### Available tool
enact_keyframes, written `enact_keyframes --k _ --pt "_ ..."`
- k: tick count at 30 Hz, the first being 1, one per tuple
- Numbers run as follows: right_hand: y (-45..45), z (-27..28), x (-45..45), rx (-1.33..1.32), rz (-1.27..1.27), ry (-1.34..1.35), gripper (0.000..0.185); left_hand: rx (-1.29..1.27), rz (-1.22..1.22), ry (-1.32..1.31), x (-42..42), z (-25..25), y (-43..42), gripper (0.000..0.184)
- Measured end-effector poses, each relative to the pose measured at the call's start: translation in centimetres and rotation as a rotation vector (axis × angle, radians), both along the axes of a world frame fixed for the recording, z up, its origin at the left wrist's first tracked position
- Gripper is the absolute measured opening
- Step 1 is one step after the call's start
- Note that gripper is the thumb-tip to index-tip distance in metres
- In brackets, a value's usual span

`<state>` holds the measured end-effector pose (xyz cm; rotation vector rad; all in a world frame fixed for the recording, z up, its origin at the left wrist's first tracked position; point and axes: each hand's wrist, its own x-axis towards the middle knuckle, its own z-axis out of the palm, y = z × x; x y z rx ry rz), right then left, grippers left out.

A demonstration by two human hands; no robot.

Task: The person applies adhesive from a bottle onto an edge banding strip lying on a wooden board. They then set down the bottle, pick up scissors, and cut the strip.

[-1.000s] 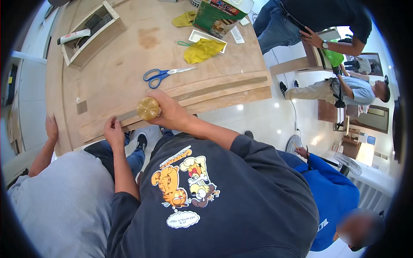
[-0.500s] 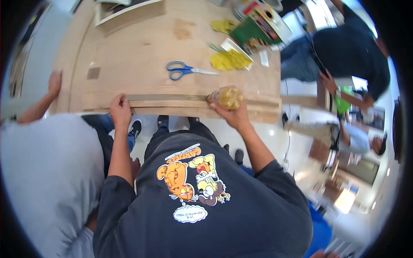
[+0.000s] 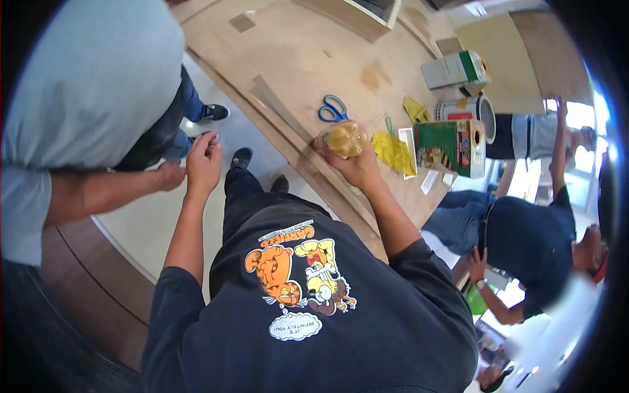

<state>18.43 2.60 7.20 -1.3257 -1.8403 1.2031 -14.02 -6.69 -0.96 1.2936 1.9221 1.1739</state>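
Observation:
My right hand [image 3: 362,167] is wrapped around a clear plastic bottle [image 3: 346,139] of amber-yellow liquid, held bottom up at the near edge of the wooden table [image 3: 308,59]. Its neck end points toward a thin grey-brown strip [image 3: 275,101] lying along that edge. Away from the table, over the floor, my left hand [image 3: 204,164] has its fingers curled and pinched; whatever is in them, if anything, is too small to make out. Just beyond the bottle lie blue-handled scissors [image 3: 333,110], their blades mostly hidden behind it.
Yellow gloves [image 3: 393,152] lie beside a white tray [image 3: 407,141], a green container [image 3: 445,145] and a metal can [image 3: 465,111]. A wooden box [image 3: 357,16] stands farther back. A person in grey [image 3: 92,85] is close on my left; another in dark clothes [image 3: 524,236] stands at right.
The view has turned, so the table now runs diagonally. My left hand has come off the table edge and the strip's end. My right hand still holds the bottle.

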Motion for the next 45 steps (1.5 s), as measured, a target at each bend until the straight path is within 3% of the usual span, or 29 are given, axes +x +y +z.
enact_keyframes --k 3,8,11,14,17,20,23,26,29,32,34,38,42,45 --pt "2.2 3.5 -4.3 0.069 0.138 -0.121 0.067 -0.138 0.085 -0.004 0.3 -2.2 -5.4 0.028" --pt "4.8 2.5 -7.4 0.090 0.266 -0.144 0.065 -0.280 0.155 0.025 1.5 -6.6 -13.6 0.028" --pt "3.3 2.2 -3.5 0.089 0.340 -0.247 0.064 -0.357 0.215 0.043 1.6 -9.8 -19.1 0.028" --pt "0.9 0.9 1.4 0.024 0.285 -0.117 0.057 -0.453 0.311 -0.023 1.5 -12.2 -24.1 0.029" --pt "0.1 2.6 1.4 -0.017 0.322 -0.161 0.054 -0.509 0.356 -0.023 1.6 -10.8 -24.5 0.030" --pt "1.5 1.6 -2.3 0.181 0.375 -0.135 0.056 -0.463 0.341 0.039 0.8 -10.9 -23.3 0.030" --pt "3.7 1.6 -6.5 0.134 0.274 -0.130 0.054 -0.436 0.338 0.042 -0.7 -9.1 -20.0 0.030" --pt "3.7 1.9 -6.0 0.096 0.268 -0.108 0.053 -0.398 0.393 -0.030 -1.9 -7.8 -18.8 0.029" --pt "2.8 -0.4 0.1 0.226 0.434 -0.262 0.052 -0.379 0.455 -0.075 -2.3 -8.5 -20.0 0.029" --pt "-0.3 3.1 1.3 0.028 0.298 -0.259 0.053 -0.461 0.481 -0.091 -1.7 -9.3 -22.1 0.029" --pt "0.3 2.1 1.0 0.120 0.282 -0.227 0.053 -0.533 0.470 -0.081 -1.4 -9.7 -22.7 0.030" --pt "4.6 -0.8 -4.4 0.227 0.375 -0.207 0.053 -0.439 0.434 -0.043 -1.5 -10.2 -21.7 0.029" --pt "7.4 1.1 -11.9 0.070 0.299 -0.040 0.063 -0.406 0.410 -0.053 -2.9 -8.1 -19.1 0.030" --pt "8.5 0.4 -11.0 0.086 0.382 -0.080 0.069 -0.372 0.448 -0.036 -3.4 -8.0 -19.3 0.030"
